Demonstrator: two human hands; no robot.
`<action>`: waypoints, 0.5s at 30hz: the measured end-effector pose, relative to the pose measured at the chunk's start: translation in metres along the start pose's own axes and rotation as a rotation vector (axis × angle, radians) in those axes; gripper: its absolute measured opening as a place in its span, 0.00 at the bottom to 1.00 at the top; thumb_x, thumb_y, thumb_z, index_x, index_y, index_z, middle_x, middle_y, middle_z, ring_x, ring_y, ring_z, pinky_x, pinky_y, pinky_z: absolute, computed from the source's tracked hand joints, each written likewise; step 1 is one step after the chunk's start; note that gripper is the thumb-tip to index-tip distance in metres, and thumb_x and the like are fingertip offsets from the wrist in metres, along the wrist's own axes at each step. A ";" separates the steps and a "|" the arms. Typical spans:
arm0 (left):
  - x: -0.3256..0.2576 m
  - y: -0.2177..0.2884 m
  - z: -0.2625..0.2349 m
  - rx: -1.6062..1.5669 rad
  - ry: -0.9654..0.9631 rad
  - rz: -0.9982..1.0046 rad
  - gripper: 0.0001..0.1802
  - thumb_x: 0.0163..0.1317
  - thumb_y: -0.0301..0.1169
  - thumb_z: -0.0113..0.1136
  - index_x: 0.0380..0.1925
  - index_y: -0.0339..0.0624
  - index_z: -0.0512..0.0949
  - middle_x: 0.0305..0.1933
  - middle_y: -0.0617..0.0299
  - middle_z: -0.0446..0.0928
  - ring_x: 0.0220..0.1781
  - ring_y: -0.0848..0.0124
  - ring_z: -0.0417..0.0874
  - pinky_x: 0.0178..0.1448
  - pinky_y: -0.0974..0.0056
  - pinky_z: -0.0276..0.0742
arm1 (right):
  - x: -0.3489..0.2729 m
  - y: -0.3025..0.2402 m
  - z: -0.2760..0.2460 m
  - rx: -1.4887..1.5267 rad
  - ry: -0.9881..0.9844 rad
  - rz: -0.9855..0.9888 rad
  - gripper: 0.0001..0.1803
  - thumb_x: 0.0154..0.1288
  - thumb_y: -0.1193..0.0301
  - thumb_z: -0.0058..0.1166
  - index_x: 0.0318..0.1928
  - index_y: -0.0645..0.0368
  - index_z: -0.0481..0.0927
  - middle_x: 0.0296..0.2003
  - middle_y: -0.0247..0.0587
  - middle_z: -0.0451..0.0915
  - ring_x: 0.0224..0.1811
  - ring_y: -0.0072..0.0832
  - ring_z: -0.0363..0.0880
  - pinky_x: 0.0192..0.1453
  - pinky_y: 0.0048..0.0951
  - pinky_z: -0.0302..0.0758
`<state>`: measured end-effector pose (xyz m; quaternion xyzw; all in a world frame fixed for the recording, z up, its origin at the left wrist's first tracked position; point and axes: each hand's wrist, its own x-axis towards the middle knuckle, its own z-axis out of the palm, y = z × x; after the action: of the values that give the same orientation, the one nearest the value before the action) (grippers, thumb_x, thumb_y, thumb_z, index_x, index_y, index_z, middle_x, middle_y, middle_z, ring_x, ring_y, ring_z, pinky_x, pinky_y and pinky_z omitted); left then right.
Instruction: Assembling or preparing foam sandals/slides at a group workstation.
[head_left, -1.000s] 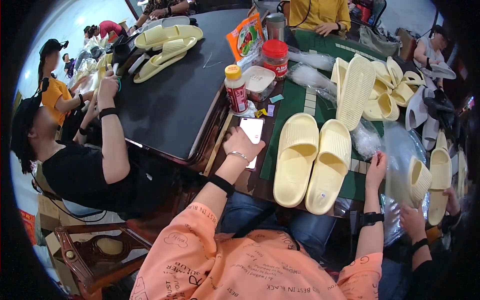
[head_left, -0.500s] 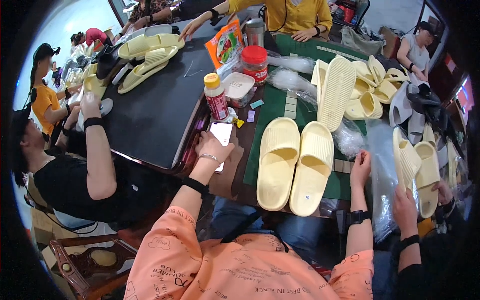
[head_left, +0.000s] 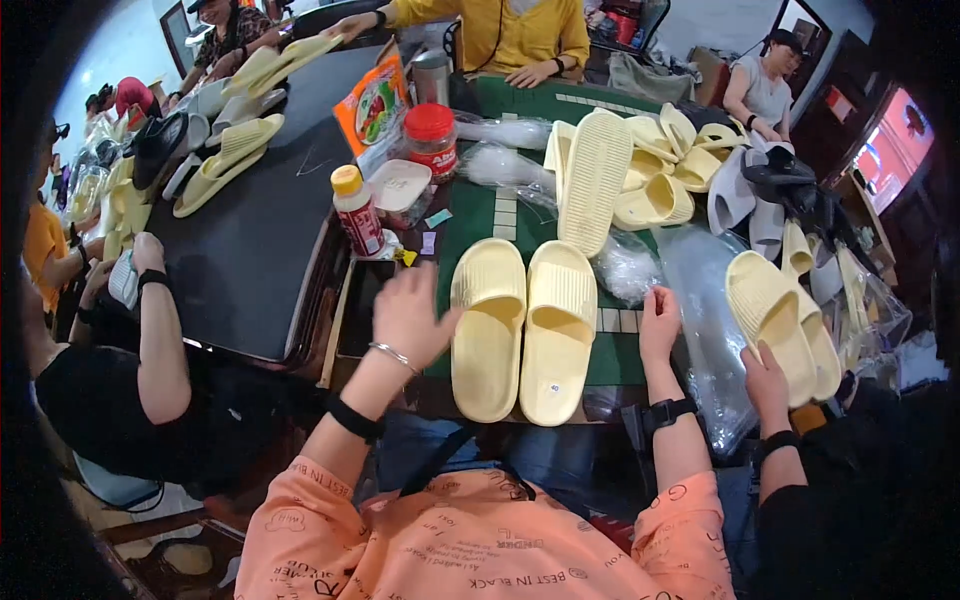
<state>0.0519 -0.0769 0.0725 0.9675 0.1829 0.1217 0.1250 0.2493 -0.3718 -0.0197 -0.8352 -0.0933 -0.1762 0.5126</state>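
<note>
The left grip is spread open, palm down, its thumb at the outer edge of a pale yellow slipper; whether they touch I cannot tell. The right grip has its fingers drawn together beside a crumpled clear wrapper; whether it pinches any of it is unclear. Between them, that slipper and its mate lie side by side, soles down, toes pointing away, on the green-topped counter. Beyond stand a yellow-capped bottle, a lidded tub and a red-lidded jar. Farther right, a co-worker's hand holds more yellow slippers beside a clear plastic bag.
</note>
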 end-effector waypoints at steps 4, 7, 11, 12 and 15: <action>0.003 0.050 0.015 -0.299 -0.231 0.378 0.24 0.49 0.41 0.57 0.46 0.42 0.70 0.46 0.52 0.71 0.49 0.56 0.69 0.57 0.56 0.60 | -0.001 -0.022 -0.003 -0.056 0.002 0.012 0.09 0.58 0.71 0.47 0.37 0.64 0.74 0.30 0.40 0.76 0.33 0.22 0.72 0.40 0.24 0.68; -0.006 0.081 0.025 -0.359 -0.148 0.605 0.28 0.45 0.37 0.60 0.49 0.44 0.66 0.55 0.53 0.64 0.57 0.54 0.62 0.62 0.50 0.52 | 0.007 -0.015 -0.018 -0.183 -0.016 -0.031 0.10 0.59 0.70 0.46 0.38 0.63 0.75 0.31 0.43 0.77 0.33 0.29 0.74 0.40 0.28 0.70; 0.007 0.107 0.058 -0.087 -0.289 0.585 0.36 0.44 0.39 0.60 0.55 0.48 0.61 0.60 0.56 0.57 0.64 0.52 0.54 0.64 0.45 0.46 | 0.025 -0.012 -0.048 -0.113 0.006 -0.184 0.12 0.65 0.70 0.38 0.44 0.66 0.68 0.37 0.42 0.72 0.39 0.28 0.70 0.45 0.26 0.67; 0.005 0.106 0.058 -0.099 -0.270 0.567 0.36 0.42 0.38 0.61 0.55 0.49 0.61 0.60 0.56 0.58 0.63 0.53 0.55 0.63 0.46 0.47 | 0.028 -0.025 -0.053 -0.128 0.057 -0.160 0.13 0.66 0.69 0.37 0.44 0.66 0.68 0.38 0.43 0.72 0.40 0.29 0.69 0.47 0.27 0.66; 0.006 0.099 0.065 -0.038 -0.220 0.568 0.37 0.40 0.36 0.61 0.55 0.49 0.61 0.60 0.55 0.58 0.61 0.54 0.57 0.63 0.46 0.47 | 0.037 -0.087 -0.055 0.139 0.240 -0.331 0.14 0.68 0.69 0.33 0.43 0.68 0.67 0.40 0.44 0.69 0.45 0.31 0.67 0.54 0.29 0.61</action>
<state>0.1078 -0.1768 0.0411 0.9848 -0.1122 0.0496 0.1234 0.2435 -0.3822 0.0892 -0.7443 -0.1794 -0.3490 0.5404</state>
